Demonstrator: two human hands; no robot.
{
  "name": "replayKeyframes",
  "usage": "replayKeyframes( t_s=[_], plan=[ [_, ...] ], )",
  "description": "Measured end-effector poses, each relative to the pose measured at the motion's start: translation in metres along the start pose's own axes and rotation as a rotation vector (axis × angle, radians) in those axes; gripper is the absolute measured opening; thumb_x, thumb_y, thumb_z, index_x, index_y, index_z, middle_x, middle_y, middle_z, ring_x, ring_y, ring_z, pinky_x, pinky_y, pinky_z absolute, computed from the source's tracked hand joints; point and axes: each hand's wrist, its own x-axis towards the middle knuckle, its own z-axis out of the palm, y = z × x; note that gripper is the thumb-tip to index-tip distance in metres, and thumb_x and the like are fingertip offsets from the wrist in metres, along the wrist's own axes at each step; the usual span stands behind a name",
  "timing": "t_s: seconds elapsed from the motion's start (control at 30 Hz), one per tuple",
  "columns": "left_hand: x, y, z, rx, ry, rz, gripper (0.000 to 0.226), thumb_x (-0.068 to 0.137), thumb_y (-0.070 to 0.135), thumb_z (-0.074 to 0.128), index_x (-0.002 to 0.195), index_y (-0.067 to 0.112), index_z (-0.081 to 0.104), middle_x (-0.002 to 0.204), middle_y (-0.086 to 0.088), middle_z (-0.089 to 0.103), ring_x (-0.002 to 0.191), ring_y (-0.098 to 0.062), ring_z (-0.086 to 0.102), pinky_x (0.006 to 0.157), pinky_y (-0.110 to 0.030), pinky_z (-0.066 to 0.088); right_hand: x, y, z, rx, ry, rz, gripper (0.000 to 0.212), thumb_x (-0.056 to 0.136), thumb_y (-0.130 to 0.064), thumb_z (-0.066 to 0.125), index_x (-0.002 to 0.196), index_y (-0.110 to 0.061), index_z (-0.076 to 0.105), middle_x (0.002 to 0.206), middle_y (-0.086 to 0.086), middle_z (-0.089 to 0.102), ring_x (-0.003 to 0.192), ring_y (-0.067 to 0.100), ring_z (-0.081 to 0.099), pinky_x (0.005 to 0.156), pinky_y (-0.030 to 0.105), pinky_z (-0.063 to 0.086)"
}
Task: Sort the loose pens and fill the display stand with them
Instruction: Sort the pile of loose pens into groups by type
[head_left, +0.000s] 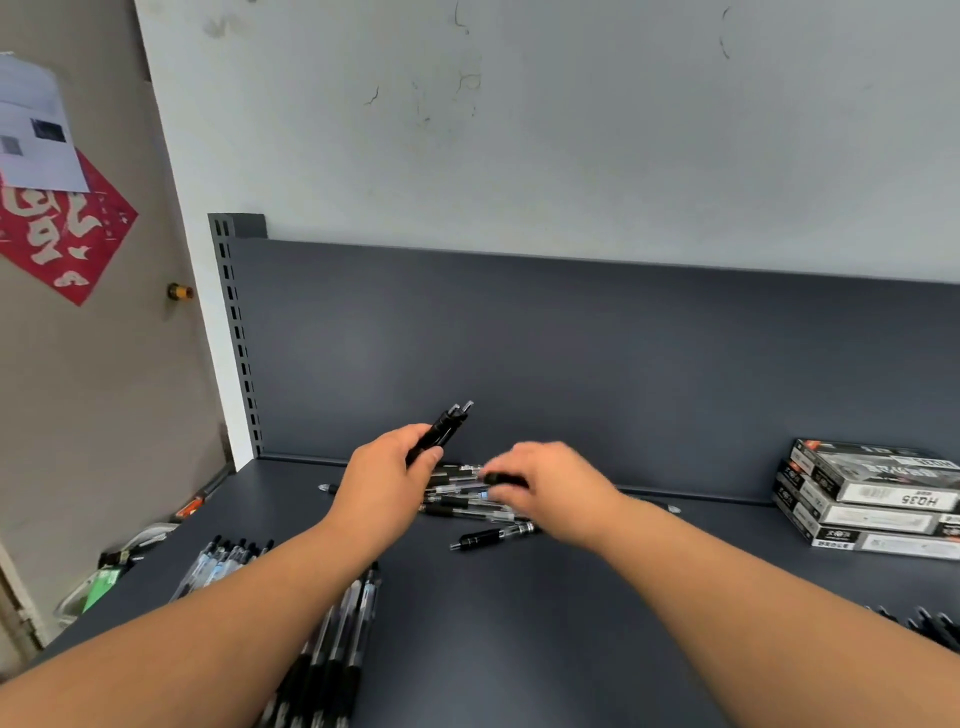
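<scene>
Up near the back edge of the dark tabletop (519, 623), left hand (382, 480) clamped round a small bunch of black pens (441, 428), clicker ends tilted up toward the rear panel (571, 353). Just beside it, right hand (550, 486) blurred, fingers curled on a black pen (501, 478) atop the loose pile of pens (467, 501); whether fully gripped, cannot tell. One stray pen (493, 535) lying flat just in front of the pile, another stray pen end (327, 488) poking out at the left behind the left hand. Toward the front left corner, two sorted rows: a fan of clear-barrelled pens (223, 566) near the left edge, and a longer row of black-gripped pens (332, 654) running to the front edge, partly hidden under the left forearm. More dark pen tips (930, 626) just visible at the right edge. At the back right corner, three flat pen boxes (878, 501) stacked, all closed, contents unseen, "HO35" printed upside down on the top one. Beyond the left edge, a red paper sign (57, 234) and a white sheet (36, 130) fixed to a tan door.
</scene>
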Motion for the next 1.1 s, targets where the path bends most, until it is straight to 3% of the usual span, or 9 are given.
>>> replayKeyframes(
  t_s=[0.13,0.3,0.47,0.6,0.73,0.8,0.93,1.0,1.1],
  plan=[
    [-0.003,-0.006,-0.004,-0.001,-0.027,-0.016,0.025,0.097,0.025,0.052,0.119,0.022,0.062,0.091,0.003,0.067,0.086,-0.015,0.059,0.067,-0.019,0.041,0.002,-0.001,0.026,-0.249,-0.301,-0.025,0.029,0.093,-0.031,0.055,0.121,-0.033,0.063,0.121,-0.003,0.061,0.115,0.023,0.054,0.091,0.038,0.048],
    [-0.004,-0.016,-0.010,-0.015,-0.063,-0.032,0.027,0.097,0.026,0.052,0.122,0.023,0.061,0.093,0.008,0.065,0.088,-0.011,0.058,0.070,-0.022,0.040,0.002,0.001,0.042,-0.431,-0.342,-0.025,0.030,0.096,-0.020,0.048,0.123,-0.025,0.060,0.122,0.002,0.056,0.116,0.027,0.052,0.089,0.041,0.048],
    [-0.005,-0.015,-0.009,-0.076,-0.090,-0.001,0.024,0.096,0.025,0.053,0.118,0.023,0.063,0.089,0.002,0.068,0.085,-0.014,0.061,0.072,-0.023,0.044,-0.006,0.001,0.047,-0.362,-0.196,0.041,0.031,0.099,-0.020,0.042,0.128,-0.021,0.054,0.125,0.002,0.052,0.115,0.027,0.052,0.091,0.037,0.046],
    [-0.004,-0.007,-0.002,-0.141,-0.105,0.028,0.018,0.095,0.026,0.054,0.110,0.024,0.065,0.083,-0.002,0.069,0.081,-0.018,0.061,0.069,-0.024,0.044,-0.017,-0.008,0.031,-0.239,0.016,0.090,0.031,0.101,-0.023,0.041,0.130,-0.024,0.053,0.128,-0.002,0.055,0.116,0.021,0.054,0.091,0.033,0.043],
    [-0.006,0.013,0.010,-0.255,-0.103,0.040,0.020,0.095,0.027,0.055,0.112,0.025,0.065,0.092,0.005,0.068,0.087,-0.012,0.061,0.069,-0.019,0.042,-0.036,-0.017,0.008,-0.050,0.246,0.219,0.029,0.100,-0.022,0.046,0.127,-0.021,0.057,0.122,-0.001,0.061,0.109,0.021,0.058,0.092,0.034,0.045],
    [-0.009,0.027,0.016,-0.310,-0.106,0.054,0.022,0.095,0.028,0.056,0.114,0.026,0.065,0.097,0.006,0.067,0.089,-0.010,0.061,0.069,-0.016,0.040,-0.046,-0.018,-0.003,0.062,0.378,0.277,0.027,0.098,-0.020,0.051,0.123,-0.018,0.061,0.113,0.000,0.064,0.099,0.019,0.059,0.085,0.028,0.045],
    [-0.021,0.071,0.037,-0.388,-0.140,0.102,0.027,0.094,0.028,0.056,0.120,0.024,0.063,0.110,0.010,0.060,0.099,-0.008,0.057,0.083,-0.021,0.038,-0.075,-0.011,-0.035,0.219,0.527,0.387,0.020,0.096,-0.020,0.055,0.113,-0.020,0.066,0.092,-0.005,0.065,0.082,0.013,0.057,0.068,0.008,0.037],
    [-0.030,0.097,0.047,-0.422,-0.152,0.113,0.027,0.094,0.029,0.056,0.120,0.025,0.063,0.110,0.010,0.060,0.101,-0.008,0.057,0.085,-0.022,0.039,-0.093,-0.003,-0.053,0.282,0.558,0.412,0.017,0.095,-0.021,0.057,0.108,-0.021,0.068,0.084,-0.005,0.067,0.078,0.013,0.059,0.067,0.010,0.040],
    [-0.043,0.136,0.065,-0.453,-0.169,0.136,0.028,0.094,0.030,0.057,0.121,0.027,0.063,0.109,0.009,0.064,0.099,-0.010,0.060,0.089,-0.028,0.045,-0.121,0.018,-0.080,0.348,0.566,0.442,0.014,0.093,-0.024,0.058,0.095,-0.017,0.070,0.079,0.005,0.069,0.073,0.019,0.060,0.072,0.026,0.047]
  ],
)
